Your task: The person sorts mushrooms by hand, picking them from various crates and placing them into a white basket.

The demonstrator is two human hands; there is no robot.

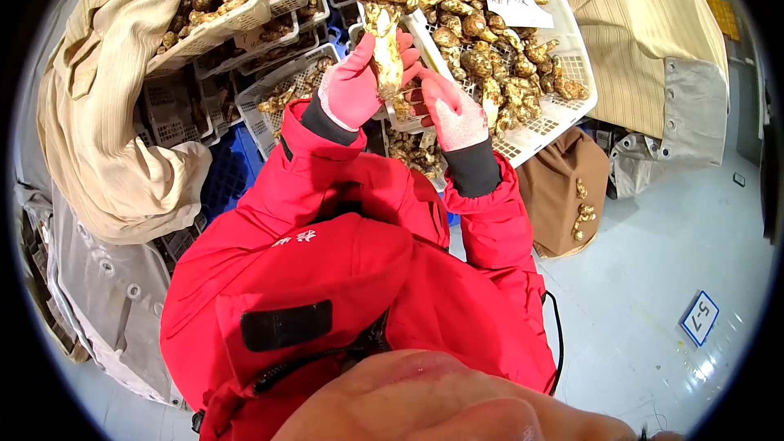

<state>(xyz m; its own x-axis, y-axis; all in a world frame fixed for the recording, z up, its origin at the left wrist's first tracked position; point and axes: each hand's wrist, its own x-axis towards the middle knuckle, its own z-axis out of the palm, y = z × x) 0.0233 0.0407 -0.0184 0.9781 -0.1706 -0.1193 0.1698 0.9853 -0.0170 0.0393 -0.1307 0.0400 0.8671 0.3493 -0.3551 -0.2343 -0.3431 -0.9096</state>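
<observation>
A large mushroom [386, 33] with a brown cap and a thick, dirt-streaked pale stem is upright in my left hand [353, 88], which wears a pink glove and has its fingers wrapped round the stem. Beside the lower stem is my right hand [451, 110], gloved the same way, fingers apart and slightly curled; whether it touches the stem I cannot tell. Just behind both hands, a white plastic basket [578, 53] holds many similar mushrooms [510, 86]. On them lies a white paper label [520, 8] with handwriting.
More white baskets [260, 4] of mushrooms are stacked at the left, partly under a beige striped cloth [122, 114]. Another striped cloth [637, 24] covers things at the right. A brown cloth [563, 184] hangs below the basket. The grey floor [637, 278] bears a "5-7" sign [700, 318].
</observation>
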